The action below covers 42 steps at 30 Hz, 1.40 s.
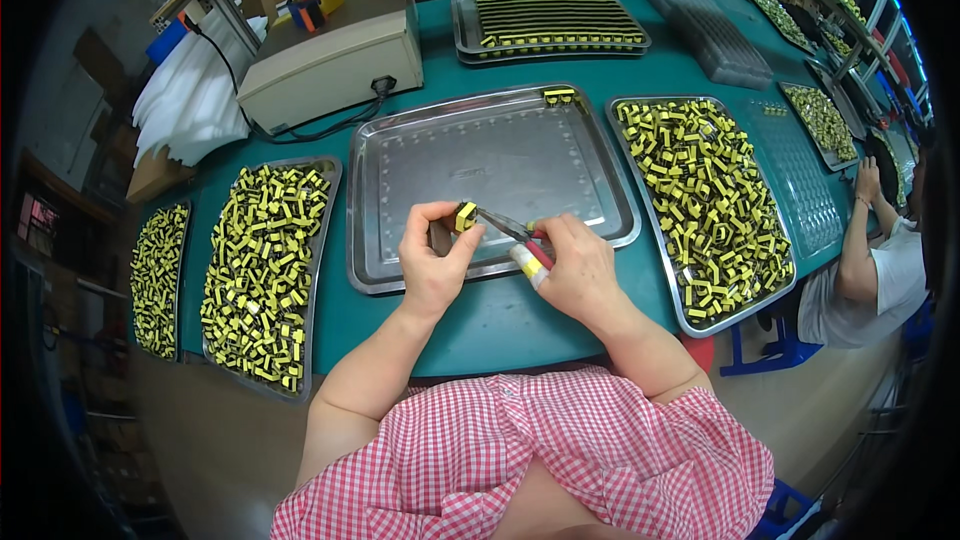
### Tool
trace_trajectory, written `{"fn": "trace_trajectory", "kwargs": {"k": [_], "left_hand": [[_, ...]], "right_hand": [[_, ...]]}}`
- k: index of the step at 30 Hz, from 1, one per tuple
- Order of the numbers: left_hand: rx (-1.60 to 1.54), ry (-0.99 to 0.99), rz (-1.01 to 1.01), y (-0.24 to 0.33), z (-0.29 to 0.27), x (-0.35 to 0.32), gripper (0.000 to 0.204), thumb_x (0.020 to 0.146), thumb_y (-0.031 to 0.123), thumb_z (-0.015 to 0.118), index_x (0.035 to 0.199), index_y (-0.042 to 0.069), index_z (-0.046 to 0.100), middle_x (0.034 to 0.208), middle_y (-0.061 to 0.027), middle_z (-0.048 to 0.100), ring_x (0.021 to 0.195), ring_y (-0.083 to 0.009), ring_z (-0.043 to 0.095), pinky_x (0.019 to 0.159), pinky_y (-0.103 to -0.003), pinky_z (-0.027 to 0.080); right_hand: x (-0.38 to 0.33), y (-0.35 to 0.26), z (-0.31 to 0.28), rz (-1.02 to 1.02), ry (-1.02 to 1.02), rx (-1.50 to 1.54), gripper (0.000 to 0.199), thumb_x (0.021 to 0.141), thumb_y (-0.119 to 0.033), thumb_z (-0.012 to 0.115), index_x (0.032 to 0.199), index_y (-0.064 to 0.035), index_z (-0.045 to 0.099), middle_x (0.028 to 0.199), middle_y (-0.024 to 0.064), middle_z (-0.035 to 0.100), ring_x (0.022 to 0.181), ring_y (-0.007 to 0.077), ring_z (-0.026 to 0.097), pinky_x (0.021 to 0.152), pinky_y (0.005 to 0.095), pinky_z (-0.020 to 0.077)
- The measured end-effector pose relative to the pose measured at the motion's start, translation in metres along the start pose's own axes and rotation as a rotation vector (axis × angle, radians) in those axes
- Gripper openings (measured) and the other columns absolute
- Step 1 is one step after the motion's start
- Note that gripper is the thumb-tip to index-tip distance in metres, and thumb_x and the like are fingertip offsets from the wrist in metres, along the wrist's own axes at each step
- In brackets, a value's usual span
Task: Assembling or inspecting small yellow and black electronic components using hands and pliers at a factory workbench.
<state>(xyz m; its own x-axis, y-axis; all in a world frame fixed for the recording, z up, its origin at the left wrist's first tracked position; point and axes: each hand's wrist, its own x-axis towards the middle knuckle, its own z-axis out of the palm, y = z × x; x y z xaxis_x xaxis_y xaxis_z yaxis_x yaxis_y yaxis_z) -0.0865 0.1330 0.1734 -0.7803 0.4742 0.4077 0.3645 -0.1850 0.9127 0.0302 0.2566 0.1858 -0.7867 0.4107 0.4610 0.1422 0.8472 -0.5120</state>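
Between the thumb and fingers of my left hand [432, 258] is a small yellow-and-black transformer [466, 217]. My right hand [580, 265] is closed round a pair of pliers [512, 227] with red handles, one of them wrapped in white and yellow. The pliers' narrow jaws reach left and meet the side of the transformer; whether they grip a pin is too small to tell. Both hands are over the near edge of a wide metal tray [400, 180]. A few finished-looking yellow transformers [560, 96] stand in a short row at that tray's far right corner.
Heaped trays of loose transformers lie at left [265, 270] and right [705, 205]. A beige electrical box [330, 60] with a black cord is at the back left. Behind the metal tray sits another tray with neat rows [555, 20]. A co-worker's arm [860, 230] shows at far right.
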Motion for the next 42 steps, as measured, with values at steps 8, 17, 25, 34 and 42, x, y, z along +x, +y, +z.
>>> {"fn": "trace_trajectory", "kwargs": {"k": [8,17,25,34,42], "left_hand": [[0.098,0.001,0.044,-0.001,0.002,0.002,0.032,0.073,-0.002,0.065,0.101,0.000,0.049,0.085,-0.0043,0.055,0.076,-0.0090,0.051,0.068,-0.021,0.042],[0.184,-0.099,-0.186,-0.026,0.009,0.054,0.022,0.074,0.003,0.061,0.094,-0.001,0.052,0.074,-0.0035,0.055,0.064,-0.0097,0.052,0.058,-0.020,0.042],[0.839,-0.362,0.019,-0.064,0.073,0.152,0.024,0.069,0.013,0.067,0.088,0.003,0.055,0.080,-0.0147,0.059,0.077,-0.0286,0.058,0.069,-0.034,0.045],[1.009,-0.446,0.181,-0.105,0.109,0.193,0.020,0.070,0.010,0.067,0.085,0.005,0.054,0.081,-0.0152,0.057,0.081,-0.0330,0.055,0.070,-0.041,0.044],[0.986,-0.402,0.288,-0.115,0.110,0.190,0.020,0.069,0.010,0.068,0.085,0.007,0.056,0.081,-0.0139,0.055,0.077,-0.0331,0.055,0.068,-0.040,0.044]], "right_hand": [[-0.002,0.005,0.002,0.068,-0.035,0.026,0.028,0.069,-0.021,0.070,0.087,-0.0044,0.057,0.078,0.0114,0.057,0.071,0.0285,0.059,0.061,0.0377,0.0472],[0.001,0.009,-0.006,0.060,0.150,0.066,0.029,0.065,-0.021,0.071,0.087,-0.0068,0.057,0.078,0.0090,0.056,0.071,0.0272,0.058,0.058,0.0369,0.0472],[0.004,0.009,-0.005,-0.038,0.316,0.176,0.029,0.063,-0.020,0.071,0.085,-0.0075,0.057,0.075,0.0063,0.054,0.068,0.0251,0.055,0.056,0.0353,0.0459],[0.002,0.009,-0.008,-0.038,0.321,0.204,0.029,0.066,-0.024,0.071,0.083,-0.0059,0.055,0.075,0.0066,0.051,0.069,0.0240,0.054,0.057,0.0352,0.0465],[0.002,0.010,-0.007,-0.035,0.294,0.235,0.030,0.065,-0.022,0.071,0.083,-0.0051,0.055,0.076,0.0078,0.050,0.068,0.0250,0.053,0.057,0.0357,0.0461]]}}
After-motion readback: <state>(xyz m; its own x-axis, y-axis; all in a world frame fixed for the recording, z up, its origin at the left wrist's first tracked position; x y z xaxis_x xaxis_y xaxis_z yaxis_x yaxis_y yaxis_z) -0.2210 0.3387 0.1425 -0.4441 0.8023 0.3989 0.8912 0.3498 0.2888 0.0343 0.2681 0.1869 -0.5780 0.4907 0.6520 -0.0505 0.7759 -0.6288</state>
